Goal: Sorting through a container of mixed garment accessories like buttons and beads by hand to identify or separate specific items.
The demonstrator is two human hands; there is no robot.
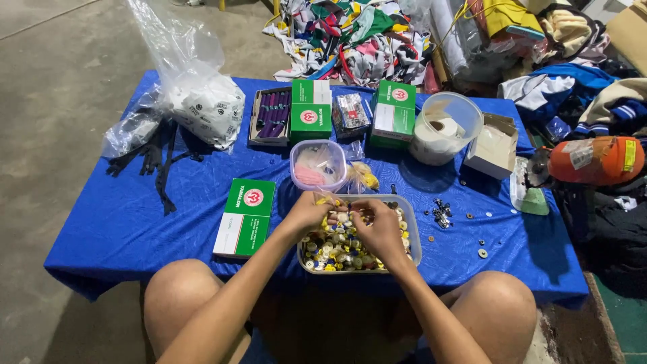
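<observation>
A clear rectangular plastic tub [413,237] full of small yellow, white and green buttons sits at the near edge of the blue-covered table [135,222]. Both hands are inside it, over the far half. My left hand [308,213] is curled at the tub's far left corner with its fingers among the buttons. My right hand [381,229] lies palm down over the middle, fingers bent into the pile. Whether either hand pinches a button is hidden by the fingers.
A green and white box [245,216] lies left of the tub. Behind it stand a small clear tub [318,165], more green boxes [394,112], a round container [445,127], a white bag [202,104], black zippers [158,162]. Small metal parts [441,214] lie right. Clothes pile beyond.
</observation>
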